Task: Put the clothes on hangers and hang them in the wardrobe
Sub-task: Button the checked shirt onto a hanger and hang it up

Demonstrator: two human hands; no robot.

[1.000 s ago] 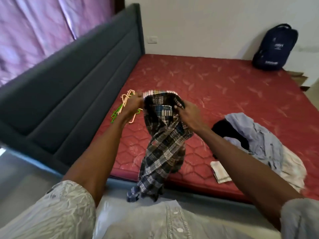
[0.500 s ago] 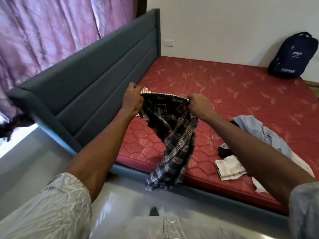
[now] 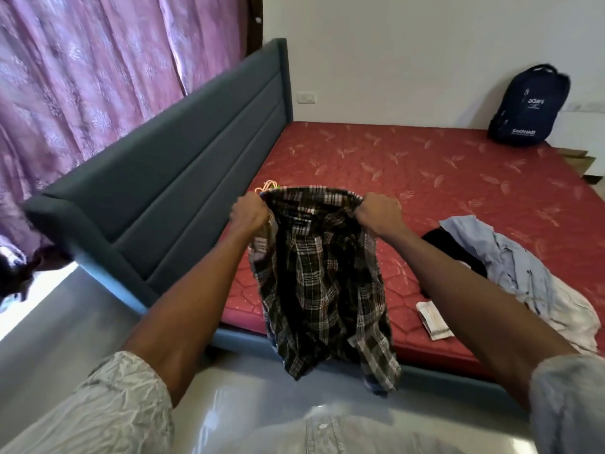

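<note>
Both fists form the grip on the plaid shirt (image 3: 322, 276): the left hand (image 3: 248, 213) and the right hand (image 3: 378, 213) each clench one end of its top edge. A second ago the shirt hung bunched between hands held close; now they are pulled apart, the top edge is stretched taut and the cloth hangs open over the edge of the bed (image 3: 425, 165), its hem above the floor. Opened out like this, it looks ready for a hanger. The hangers (image 3: 268, 185) peek out behind the left fist, on the mattress. More clothes (image 3: 510, 257) lie heaped to the right, with a backpack (image 3: 530, 106) at the wall.
</note>
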